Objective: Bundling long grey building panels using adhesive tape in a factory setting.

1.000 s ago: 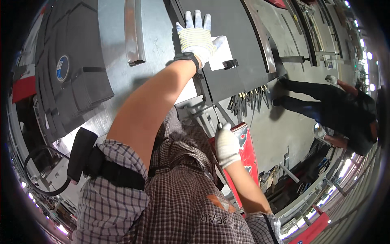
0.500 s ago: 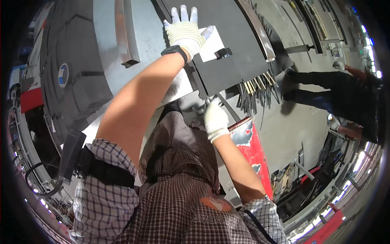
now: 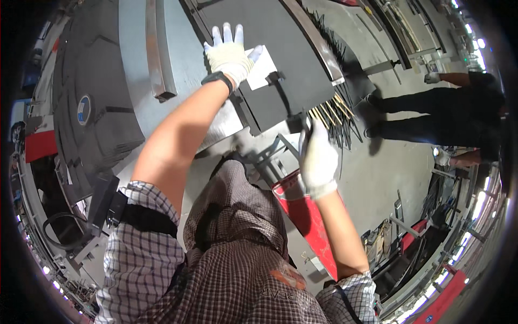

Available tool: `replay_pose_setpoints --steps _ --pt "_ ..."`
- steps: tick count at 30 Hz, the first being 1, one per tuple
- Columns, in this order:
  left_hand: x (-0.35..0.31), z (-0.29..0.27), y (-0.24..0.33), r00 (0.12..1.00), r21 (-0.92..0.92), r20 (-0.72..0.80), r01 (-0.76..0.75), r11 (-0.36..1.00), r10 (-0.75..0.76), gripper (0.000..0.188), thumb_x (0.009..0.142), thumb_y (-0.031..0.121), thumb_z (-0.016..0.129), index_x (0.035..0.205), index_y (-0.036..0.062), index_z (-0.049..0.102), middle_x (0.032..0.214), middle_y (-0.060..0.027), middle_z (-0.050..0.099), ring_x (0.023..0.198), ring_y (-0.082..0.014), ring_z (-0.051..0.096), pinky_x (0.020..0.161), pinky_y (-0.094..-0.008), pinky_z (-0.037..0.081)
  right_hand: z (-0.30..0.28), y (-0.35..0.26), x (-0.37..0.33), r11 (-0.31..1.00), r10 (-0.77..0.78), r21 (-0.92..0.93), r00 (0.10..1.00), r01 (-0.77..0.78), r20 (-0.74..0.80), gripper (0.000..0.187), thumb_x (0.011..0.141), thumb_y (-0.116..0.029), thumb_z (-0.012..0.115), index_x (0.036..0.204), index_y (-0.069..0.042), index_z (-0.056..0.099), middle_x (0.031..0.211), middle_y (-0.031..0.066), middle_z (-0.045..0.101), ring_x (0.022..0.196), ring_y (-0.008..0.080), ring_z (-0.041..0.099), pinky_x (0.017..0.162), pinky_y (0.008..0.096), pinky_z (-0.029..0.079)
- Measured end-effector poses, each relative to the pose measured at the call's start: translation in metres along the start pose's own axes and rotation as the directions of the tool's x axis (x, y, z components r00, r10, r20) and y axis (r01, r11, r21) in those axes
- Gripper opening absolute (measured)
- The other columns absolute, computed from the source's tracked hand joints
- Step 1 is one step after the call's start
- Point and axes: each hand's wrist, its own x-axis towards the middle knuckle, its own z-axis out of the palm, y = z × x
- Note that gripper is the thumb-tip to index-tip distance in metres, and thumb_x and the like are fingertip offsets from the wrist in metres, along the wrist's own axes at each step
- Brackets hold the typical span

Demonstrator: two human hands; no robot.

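My left hand (image 3: 229,58), in a striped light glove with a dark wristband, lies with fingers spread on a dark flat sheet (image 3: 302,70). Its thumb rests on a white square (image 3: 261,69) on that sheet. My right hand (image 3: 319,161), also gloved, is at the sheet's near right corner with its fingers curled together. A dark edge shows beside its thumb, but what it holds is hidden. Just beyond its fingertips is a small black block (image 3: 294,123). A narrow black strip (image 3: 283,97) runs from there toward the white square.
Brown metal bars (image 3: 156,54) lie left of the sheet and along its right side. Thin dark and yellowish strips (image 3: 334,116) bunch at the right. A red panel (image 3: 310,232) stands below my right hand. Another person (image 3: 431,121) stands at the right; dark stacked sheets (image 3: 102,81) are at left.
My right hand has moved right and rotated upright beside the sheet's corner. The black strip now shows across the sheet. My left hand stays on the sheet; the view has shifted slightly.
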Motion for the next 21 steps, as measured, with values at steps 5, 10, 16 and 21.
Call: replay_pose_setpoints --steps 5,10,16,21 --pt "-0.001 0.001 0.002 1.0 -0.039 -0.024 -0.012 0.999 0.011 0.081 0.09 0.063 0.05 0.155 0.018 0.031 0.162 -0.0131 0.025 0.149 -0.0379 0.021 0.115 -0.0607 0.023 0.006 -0.046 0.115 0.924 -0.364 -0.23 0.884 0.305 -0.293 0.046 0.085 -0.029 0.065 0.121 -0.002 0.058 0.127 0.0193 0.058 0.118 0.0337 0.054 0.1 0.0483 0.039" --pt "-0.002 -0.008 0.006 0.999 -0.058 0.04 -0.034 0.998 0.036 0.068 0.098 0.049 0.041 0.156 0.0168 0.028 0.163 -0.0135 0.021 0.15 -0.0385 0.015 0.115 -0.065 0.013 0.047 -0.074 0.124 0.855 -0.507 -0.206 0.851 0.476 -0.137 0.065 0.086 -0.036 0.063 0.138 0.001 0.05 0.147 0.0218 0.045 0.139 0.0369 0.038 0.117 0.0504 0.025" --pt "-0.015 -0.02 -0.014 0.99 -0.284 -0.142 -0.03 0.958 -0.011 0.063 0.095 0.04 0.051 0.149 0.0097 0.038 0.155 -0.018 0.034 0.146 -0.0382 0.025 0.116 -0.0595 0.016 0.063 -0.084 0.117 0.862 -0.459 -0.221 0.888 0.456 0.04 0.074 0.09 -0.044 0.054 0.147 0.001 0.039 0.156 0.0216 0.033 0.145 0.0358 0.029 0.119 0.0511 0.015" --pt "-0.13 -0.025 -0.011 0.962 -0.909 -0.113 0.001 0.416 -0.249 0.036 0.086 0.013 0.072 0.115 0.002 0.054 0.109 -0.0117 0.057 0.099 -0.0265 0.055 0.087 -0.0399 0.046 0.073 -0.069 0.122 0.88 -0.44 -0.195 0.898 0.433 0.005 0.072 0.093 -0.043 0.05 0.148 0.002 0.038 0.157 0.0211 0.031 0.147 0.0351 0.027 0.12 0.0516 0.014"
